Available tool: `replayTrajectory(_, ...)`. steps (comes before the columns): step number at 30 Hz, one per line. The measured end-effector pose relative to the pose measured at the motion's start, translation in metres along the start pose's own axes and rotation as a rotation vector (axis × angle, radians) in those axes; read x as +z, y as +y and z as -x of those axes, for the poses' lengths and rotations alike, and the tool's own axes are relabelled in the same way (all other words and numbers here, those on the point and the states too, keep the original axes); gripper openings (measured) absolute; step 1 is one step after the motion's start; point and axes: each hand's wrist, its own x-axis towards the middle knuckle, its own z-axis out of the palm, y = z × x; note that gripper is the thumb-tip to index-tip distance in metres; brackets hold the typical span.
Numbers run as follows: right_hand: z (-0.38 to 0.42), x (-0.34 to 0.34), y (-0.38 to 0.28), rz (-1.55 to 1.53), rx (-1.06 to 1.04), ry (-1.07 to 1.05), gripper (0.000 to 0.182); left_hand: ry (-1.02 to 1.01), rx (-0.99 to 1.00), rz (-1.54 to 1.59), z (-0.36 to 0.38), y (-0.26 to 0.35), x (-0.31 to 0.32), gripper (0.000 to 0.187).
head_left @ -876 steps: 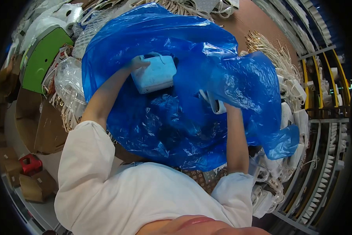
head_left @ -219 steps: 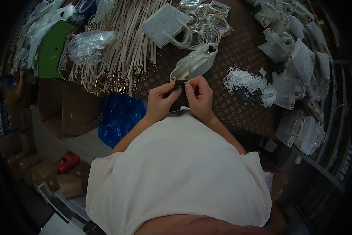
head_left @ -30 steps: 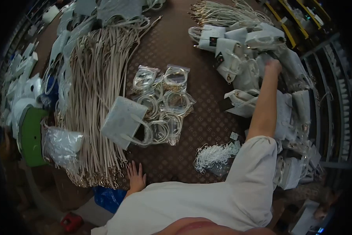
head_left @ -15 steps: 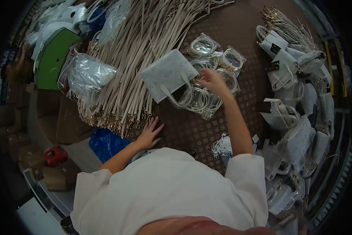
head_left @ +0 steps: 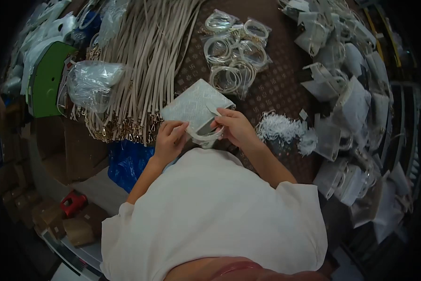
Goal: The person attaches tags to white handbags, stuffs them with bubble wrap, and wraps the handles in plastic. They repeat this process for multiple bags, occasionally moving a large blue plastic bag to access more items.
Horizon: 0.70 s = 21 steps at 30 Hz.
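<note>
A pale, patterned handbag [head_left: 192,100] lies tilted on the table close to my body, its loop handle [head_left: 209,136] turned toward me. My left hand [head_left: 169,139] is closed at the handle's left end, thumb and forefinger pinched there. At the right end, my right hand [head_left: 237,127] grips the handle near its pointed tab. The fingers partly hide both handle ends. Beyond the bag lie clear packets with coiled pale handles [head_left: 241,51]. A heap of long beige straps [head_left: 140,65] with gold clasps lies to the left.
White strings [head_left: 280,127] are bunched right of my right hand. Several pale bags [head_left: 351,107] line the right side. A plastic-wrapped bundle [head_left: 96,82], a green panel [head_left: 49,77] and a blue plastic bag [head_left: 128,164] are on the left. Cardboard boxes [head_left: 67,145] stand lower left.
The handbag has come toward my body. My right hand has moved from the packets to its handle, and my left hand has risen from the table edge to it. The view has shifted.
</note>
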Motion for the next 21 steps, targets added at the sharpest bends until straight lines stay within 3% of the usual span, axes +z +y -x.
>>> replayTrajectory(2,0.027,0.003,0.014,-0.066,0.042,0.052,0.055,-0.051,0.043,0.089,0.005,0.008,0.005,0.043)
replayTrajectory(6,0.061,0.019,0.033,-0.239,-0.075,0.268,0.045,-0.251,0.080,0.115,0.005,0.018,0.007,0.052)
replayTrajectory(8,0.070,0.022,0.035,-0.455,-0.117,0.221,0.049,-0.217,0.035,0.087,-0.004,0.028,0.006,0.049)
replayTrajectory(12,0.075,0.001,0.041,-0.321,-0.135,0.042,0.039,-0.288,-0.080,0.224,-0.011,0.003,0.019,0.039)
replayTrajectory(14,0.078,-0.015,0.040,1.038,-0.625,0.444,0.024,-0.229,-0.080,0.244,-0.022,0.000,0.019,0.032)
replayTrajectory(15,0.069,-0.030,0.049,1.221,-0.937,0.599,0.020,-0.202,-0.129,0.207,-0.025,-0.001,0.019,0.028)
replayTrajectory(17,0.066,-0.044,0.050,1.231,-0.998,0.470,0.021,-0.140,-0.137,0.146,-0.029,-0.005,0.020,0.019)
replayTrajectory(19,0.063,-0.052,0.057,1.290,-1.014,0.298,0.025,-0.244,-0.277,0.201,-0.029,-0.006,0.023,0.017)
replayTrajectory(21,0.060,-0.046,0.063,1.310,-1.065,0.292,0.026,-0.217,-0.314,0.312,-0.033,-0.005,0.024,0.014)
